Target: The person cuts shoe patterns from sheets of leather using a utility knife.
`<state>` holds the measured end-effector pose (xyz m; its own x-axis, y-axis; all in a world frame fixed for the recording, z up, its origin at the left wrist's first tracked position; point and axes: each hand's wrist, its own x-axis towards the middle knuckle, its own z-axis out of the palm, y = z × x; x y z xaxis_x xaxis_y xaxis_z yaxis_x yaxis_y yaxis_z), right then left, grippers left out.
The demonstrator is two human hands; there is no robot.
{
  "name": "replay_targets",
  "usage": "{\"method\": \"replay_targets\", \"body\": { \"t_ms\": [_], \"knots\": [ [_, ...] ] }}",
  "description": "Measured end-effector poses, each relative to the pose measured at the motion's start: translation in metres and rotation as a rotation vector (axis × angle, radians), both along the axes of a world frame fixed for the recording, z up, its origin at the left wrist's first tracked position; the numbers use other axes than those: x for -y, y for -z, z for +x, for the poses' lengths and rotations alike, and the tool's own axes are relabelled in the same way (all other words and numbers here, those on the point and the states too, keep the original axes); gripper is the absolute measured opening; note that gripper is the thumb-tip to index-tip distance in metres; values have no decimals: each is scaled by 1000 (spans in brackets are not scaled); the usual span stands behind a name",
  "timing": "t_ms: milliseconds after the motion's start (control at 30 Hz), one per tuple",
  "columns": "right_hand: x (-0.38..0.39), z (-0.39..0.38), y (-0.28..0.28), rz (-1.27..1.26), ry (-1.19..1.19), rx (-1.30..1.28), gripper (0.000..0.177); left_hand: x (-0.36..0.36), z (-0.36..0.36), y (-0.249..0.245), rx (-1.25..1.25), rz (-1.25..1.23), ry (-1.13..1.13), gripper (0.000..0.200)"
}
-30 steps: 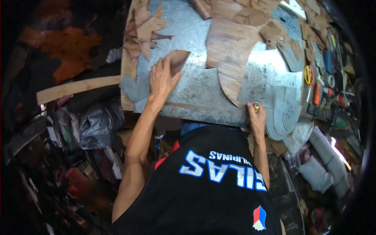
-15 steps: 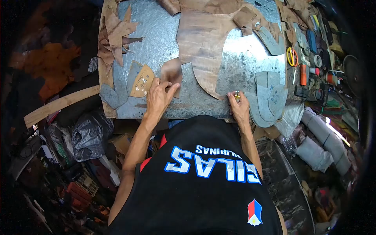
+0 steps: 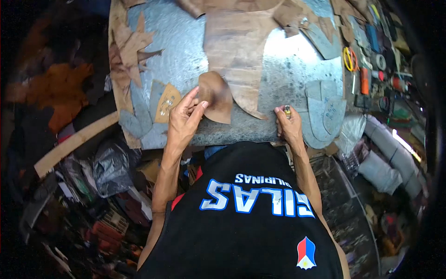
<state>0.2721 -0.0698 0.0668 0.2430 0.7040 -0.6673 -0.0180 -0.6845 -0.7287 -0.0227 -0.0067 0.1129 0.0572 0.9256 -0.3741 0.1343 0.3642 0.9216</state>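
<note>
My left hand (image 3: 186, 113) pinches the left edge of a small brown leather piece (image 3: 216, 97), which is raised over the metal-topped table (image 3: 181, 37). The piece overlaps the lower left of a large brown leather sheet (image 3: 237, 46). My right hand (image 3: 289, 122) is closed near the table's front edge, around a small tool with a yellowish metal part (image 3: 287, 111); most of the tool is hidden. The narrow tip of the large sheet ends just left of this hand. Left of my left hand lies a tan marked pattern piece (image 3: 167, 103).
Grey pattern pieces (image 3: 319, 114) lie at the table's right. Leather scraps (image 3: 134, 46) line its left side. Orange-handled scissors (image 3: 350, 59) and an orange cylinder (image 3: 364, 81) are at the right. A wooden strip (image 3: 76, 143) juts out at the left.
The small leather piece has been lifted and moved right, over the edge of the large sheet, with my left hand holding it. The whole view has shifted slightly.
</note>
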Motion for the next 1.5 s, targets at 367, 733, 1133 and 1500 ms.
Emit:
{"method": "replay_targets", "body": {
  "t_ms": [367, 733, 1133, 1500],
  "knots": [
    [9, 7, 17, 16, -45, 14, 22, -47, 43, 72, -441, -26, 227, 26],
    [-5, 10, 4, -55, -59, -112, 19, -55, 38, 55, -295, -95, 173, 22],
    [-68, -32, -12, 185, -139, 142, 37, -120, -77, 42, -1206, 562, 57, 34],
    [-109, -43, -7, 107, 171, -269, 34, -199, 52, 114, -389, 329, -39, 47]
  ]
}}
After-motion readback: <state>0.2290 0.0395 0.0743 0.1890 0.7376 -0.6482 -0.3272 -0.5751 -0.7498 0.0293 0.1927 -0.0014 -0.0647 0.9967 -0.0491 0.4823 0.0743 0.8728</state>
